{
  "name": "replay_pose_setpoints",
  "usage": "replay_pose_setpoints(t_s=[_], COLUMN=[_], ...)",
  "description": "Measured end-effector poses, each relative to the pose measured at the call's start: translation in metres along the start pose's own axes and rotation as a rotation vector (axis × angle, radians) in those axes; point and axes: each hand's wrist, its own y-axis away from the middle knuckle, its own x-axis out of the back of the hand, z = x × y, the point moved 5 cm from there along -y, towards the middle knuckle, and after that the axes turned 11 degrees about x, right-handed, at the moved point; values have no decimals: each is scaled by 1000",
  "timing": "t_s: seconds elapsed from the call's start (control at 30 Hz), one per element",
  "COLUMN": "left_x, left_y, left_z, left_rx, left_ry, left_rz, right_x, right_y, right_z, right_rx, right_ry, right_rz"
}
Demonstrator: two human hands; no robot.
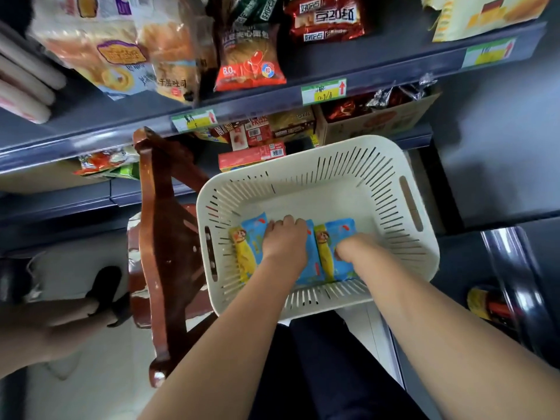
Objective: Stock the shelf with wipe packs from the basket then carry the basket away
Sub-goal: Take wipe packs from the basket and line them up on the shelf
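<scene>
left grip [285, 237] curled over wipe pack [247, 256], right grip [354, 247] perhaps pinching second pack [339, 231]

One basket [333, 183], two wipe packs [251, 230] in view, perhaps more hidden beneath; one wooden chair [151, 207]; three shelf price tags [323, 90].

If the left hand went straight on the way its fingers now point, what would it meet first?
The left hand grips the left wipe pack. Past that pack lies bare floor, so it would probably meet the far slotted wall of the basket first; depth is unclear.
</scene>
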Motion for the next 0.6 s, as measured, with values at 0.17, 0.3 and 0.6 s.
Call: replay_pose_setpoints(t_s=[0.17, 0.3, 0.6], left_x=[4, 22, 134], left_y=[0, 8, 88], left_z=[-4, -16, -82], left_rx=[-1, -18, 23], left_ry=[73, 402, 1518], left_rz=[21, 5, -127], right_x=[-2, 14, 81], right_y=[15, 34, 153], right_z=[-9, -7, -5], right_rx=[1, 143, 559], right_ry=[2, -200, -1552], right_rz=[-43, 153, 598])
